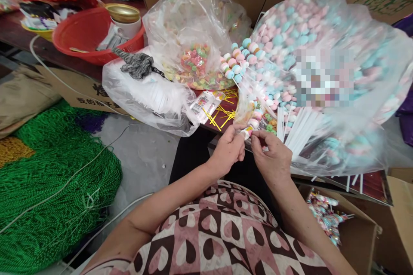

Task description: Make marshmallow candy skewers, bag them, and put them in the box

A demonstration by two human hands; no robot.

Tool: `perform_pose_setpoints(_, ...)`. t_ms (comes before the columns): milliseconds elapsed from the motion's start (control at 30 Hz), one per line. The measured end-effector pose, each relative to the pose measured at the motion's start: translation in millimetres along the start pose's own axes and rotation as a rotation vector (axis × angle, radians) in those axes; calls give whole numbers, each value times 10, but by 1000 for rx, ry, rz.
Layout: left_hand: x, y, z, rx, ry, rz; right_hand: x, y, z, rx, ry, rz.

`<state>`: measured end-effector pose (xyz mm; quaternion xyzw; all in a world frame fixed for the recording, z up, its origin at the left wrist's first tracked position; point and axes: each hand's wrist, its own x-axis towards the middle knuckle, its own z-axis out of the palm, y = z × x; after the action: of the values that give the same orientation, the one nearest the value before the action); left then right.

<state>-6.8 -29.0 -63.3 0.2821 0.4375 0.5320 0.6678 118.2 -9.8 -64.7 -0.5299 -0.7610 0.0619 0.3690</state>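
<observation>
My left hand (pixel 228 150) is closed around the lower end of a bagged marshmallow skewer (pixel 257 114), with pink and white pieces showing through the clear wrapper. Close beside it, my right hand (pixel 271 154) pinches thumb and fingers together at the wrapper's end; what lies between those fingertips is too small to make out. Yellow twist ties (pixel 230 114) are scattered on the table left of the hands, near a stack of small printed packets (pixel 206 105). White sticks (pixel 303 131) lie right of my right hand. Finished-looking marshmallow skewers (pixel 247 53) rest beyond.
A big clear bag of pink, blue and white marshmallows (pixel 290 30) fills the right. Bags of gummy candy (pixel 195 58) and white sleeves (pixel 158 99) stand left, beside a red basket (pixel 77 34). Green bead strands (pixel 61 180) cover the floor; a box (pixel 355 227) holds wrapped skewers.
</observation>
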Motion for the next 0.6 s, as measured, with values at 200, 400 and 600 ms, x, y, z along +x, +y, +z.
perform_pose_setpoints(200, 10, -9, -12, -43, -26, 20, -3, -35, -3, 61, -33, 84)
perform_pose_setpoints(400, 6, -11, 4, -41, -24, 14, -11, -16, 25, 5, -2, 58)
perform_pose_setpoints(600, 16, -18, 0, 15, -17, 37, 49, -45, 14, 96, -42, 192)
